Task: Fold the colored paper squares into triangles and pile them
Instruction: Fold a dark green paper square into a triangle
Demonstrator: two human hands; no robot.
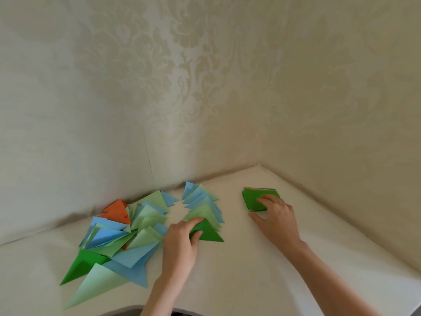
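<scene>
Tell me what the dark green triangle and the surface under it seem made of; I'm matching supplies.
The dark green triangle looks like thin matte craft paper: sharp crease, flat colour, no shine. The left hand touches it. The surface looks like off-white cloth or felt, soft and dull, with no glare; which one is unclear.

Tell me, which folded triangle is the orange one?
The orange triangle lies at the far left of the big pile, close to the wall. The other triangles showing whole are blue or green.
</scene>
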